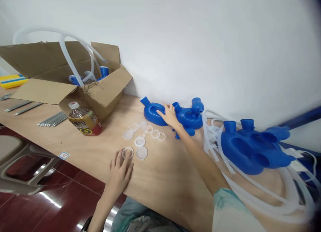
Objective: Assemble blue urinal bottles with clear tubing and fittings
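My left hand lies on the table with its fingers spread, the fingertips touching a white ring. More white rings and round lids lie just beyond it, among them a flat lid and a thin ring. My right hand is stretched out over a blue plastic urinal bottle, thumb and fingers apart; whether it presses on the bottle I cannot tell. Beside it stands a second blue urinal bottle with a rounded spout piece on top. A loose blue spout lies under my right wrist.
An open cardboard box holding blue parts and clear hose stands at the left. In front of it is a drink bottle, with metal rods nearby. Several blue parts and coiled hoses fill the right side. A white wall rises behind.
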Available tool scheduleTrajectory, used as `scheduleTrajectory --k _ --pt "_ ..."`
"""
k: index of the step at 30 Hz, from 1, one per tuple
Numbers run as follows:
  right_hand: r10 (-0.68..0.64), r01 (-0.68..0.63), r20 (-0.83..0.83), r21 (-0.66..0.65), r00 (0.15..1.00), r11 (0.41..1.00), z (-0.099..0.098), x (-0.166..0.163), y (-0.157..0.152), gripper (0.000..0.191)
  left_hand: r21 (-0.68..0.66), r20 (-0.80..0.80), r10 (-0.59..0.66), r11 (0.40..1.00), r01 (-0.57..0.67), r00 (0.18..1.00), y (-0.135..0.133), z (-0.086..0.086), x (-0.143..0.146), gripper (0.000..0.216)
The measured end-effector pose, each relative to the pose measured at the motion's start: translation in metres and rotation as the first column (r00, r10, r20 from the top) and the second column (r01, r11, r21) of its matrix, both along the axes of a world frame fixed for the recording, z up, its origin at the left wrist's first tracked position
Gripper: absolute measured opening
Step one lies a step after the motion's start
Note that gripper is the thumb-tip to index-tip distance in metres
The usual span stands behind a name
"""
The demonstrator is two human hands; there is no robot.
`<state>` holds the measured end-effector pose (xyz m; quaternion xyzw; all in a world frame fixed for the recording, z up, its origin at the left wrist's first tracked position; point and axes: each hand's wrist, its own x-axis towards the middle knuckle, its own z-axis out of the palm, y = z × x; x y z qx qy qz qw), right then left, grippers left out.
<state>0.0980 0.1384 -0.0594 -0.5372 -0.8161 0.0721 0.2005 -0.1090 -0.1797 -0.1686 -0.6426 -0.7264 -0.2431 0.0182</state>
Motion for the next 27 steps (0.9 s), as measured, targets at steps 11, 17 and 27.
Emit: scheduleTrajectory --k 11,17,27 --pt "0.005 -0.006 0.014 0.112 1.0 0.994 -0.066 0.157 -0.163 0.042 0.023 0.134 -0.21 0.978 0.209 0.969 0.047 0.012 -0.027 0.044" --pt "-0.19 0.193 -0.11 0.017 0.976 0.981 -0.041 0.15 -0.17 0.05 -0.013 0.324 -0.111 0.992 0.122 0.94 0.036 0.04 0.0 0.059" --pt "0.192 -0.158 -0.156 0.204 0.969 0.966 -0.02 0.156 -0.202 0.055 0.176 0.909 -0.206 0.978 0.114 0.363 0.064 0.081 0.093 0.045"
